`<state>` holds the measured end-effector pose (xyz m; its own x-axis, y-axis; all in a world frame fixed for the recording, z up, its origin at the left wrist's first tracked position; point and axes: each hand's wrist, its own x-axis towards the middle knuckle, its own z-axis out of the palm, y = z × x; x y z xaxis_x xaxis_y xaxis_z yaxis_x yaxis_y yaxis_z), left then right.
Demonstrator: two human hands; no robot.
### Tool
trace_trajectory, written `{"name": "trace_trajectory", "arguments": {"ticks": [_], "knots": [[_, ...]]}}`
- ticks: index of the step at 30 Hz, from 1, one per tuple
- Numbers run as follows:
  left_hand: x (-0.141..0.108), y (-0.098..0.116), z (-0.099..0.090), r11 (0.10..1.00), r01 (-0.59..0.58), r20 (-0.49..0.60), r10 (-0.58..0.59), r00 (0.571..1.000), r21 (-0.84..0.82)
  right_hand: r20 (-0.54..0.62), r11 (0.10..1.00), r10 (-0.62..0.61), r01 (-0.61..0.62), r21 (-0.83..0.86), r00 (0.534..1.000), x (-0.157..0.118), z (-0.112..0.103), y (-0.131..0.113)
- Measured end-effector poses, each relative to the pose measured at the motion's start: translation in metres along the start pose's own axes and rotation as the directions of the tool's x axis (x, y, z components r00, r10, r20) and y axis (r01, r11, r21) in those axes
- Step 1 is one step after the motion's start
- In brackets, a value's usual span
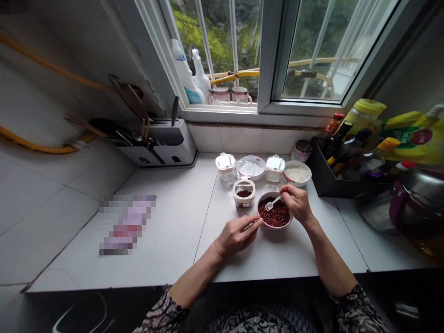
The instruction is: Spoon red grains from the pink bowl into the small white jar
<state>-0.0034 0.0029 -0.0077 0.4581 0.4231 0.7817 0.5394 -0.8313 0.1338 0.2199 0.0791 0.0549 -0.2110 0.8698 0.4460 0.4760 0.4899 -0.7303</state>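
A bowl (275, 226) full of dark red dried peppercorns (279, 216) stands on the white counter. My right hand (297, 201) pinches the handle of a small white spoon (272, 204), whose head is over the peppercorns. At the bowl's left rim, my left hand (240, 233) has its thumb and fingers closed on the edge. Just left of the bowl sits a small clear jar (243, 201) with a whitish collar, holding some of the same peppercorns.
Behind are two white-lidded jars (225, 163) (275, 166), a clear lid-like piece (244, 169), a plate (258, 163) and a bowl of white granules (297, 174). A black bottle box (321, 178) stands right, a utensil holder (173, 147) back left. A blurred-out flat item (128, 224) lies left.
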Motion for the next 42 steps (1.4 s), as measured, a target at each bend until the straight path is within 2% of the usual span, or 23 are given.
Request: {"name": "trace_trajectory", "arguments": {"ticks": [6,11,18,29,38,42], "knots": [[0.001,0.000,-0.001,1.000,0.005,0.007,-0.005,1.000,0.010,0.026,0.999,0.005,-0.006,0.034,1.000,-0.001,0.004,-0.002],[0.003,0.001,-0.003,1.000,-0.001,0.005,0.001,1.000,0.008,-0.005,0.986,0.098,-0.097,0.133,0.995,0.000,0.001,0.002],[0.001,0.001,-0.002,1.000,0.015,0.018,-0.016,1.000,0.016,0.011,0.947,0.207,-0.203,0.248,0.978,0.001,0.000,0.002],[0.001,0.001,-0.002,1.000,0.017,0.022,-0.017,1.000,0.006,0.004,0.952,0.193,-0.188,0.242,0.981,0.001,0.003,0.002],[-0.001,0.001,-0.001,1.000,0.017,0.024,-0.017,1.000,0.007,0.023,0.856,0.311,-0.291,0.427,0.950,0.010,0.010,-0.003],[-0.001,0.000,0.000,1.000,0.008,0.006,-0.008,1.000,0.009,-0.009,0.857,0.269,-0.235,0.459,0.963,0.019,0.018,-0.017]]}}
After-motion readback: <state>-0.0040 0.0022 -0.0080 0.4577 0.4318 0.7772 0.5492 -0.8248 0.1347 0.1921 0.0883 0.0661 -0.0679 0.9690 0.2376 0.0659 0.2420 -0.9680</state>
